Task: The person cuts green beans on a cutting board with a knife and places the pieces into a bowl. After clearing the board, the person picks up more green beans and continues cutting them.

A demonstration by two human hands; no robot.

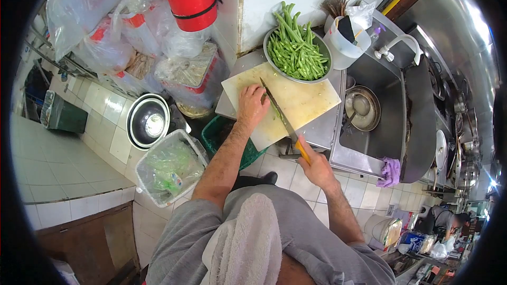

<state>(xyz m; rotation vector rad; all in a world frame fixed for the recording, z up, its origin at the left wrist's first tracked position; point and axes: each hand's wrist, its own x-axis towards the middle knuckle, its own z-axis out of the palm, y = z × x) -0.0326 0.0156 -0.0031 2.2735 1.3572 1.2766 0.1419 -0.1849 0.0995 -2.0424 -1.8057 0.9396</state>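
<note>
My right hand [318, 169] is wrapped round the yellow-orange handle of a long kitchen knife [282, 113]. The blade lies diagonally across a pale, worn cutting board [311, 100], its tip pointing away from me. Left of the blade, my left hand [252, 105] rests on the board with fingers curled together, pressing on green beans that are mostly hidden under them. A little cut green [277, 111] shows beside the blade. Just beyond the board's far edge stands a metal bowl [303, 80] heaped with green beans [296, 47], some cut and some long.
Right of the board is a steel sink [380, 121] with a pan [364, 108] in it and a purple cloth [389, 172] on its edge. A white bucket [343, 47] stands behind. Below left are a plastic bin [171, 169] and metal bowls [148, 121]. A person [449, 221] is far right.
</note>
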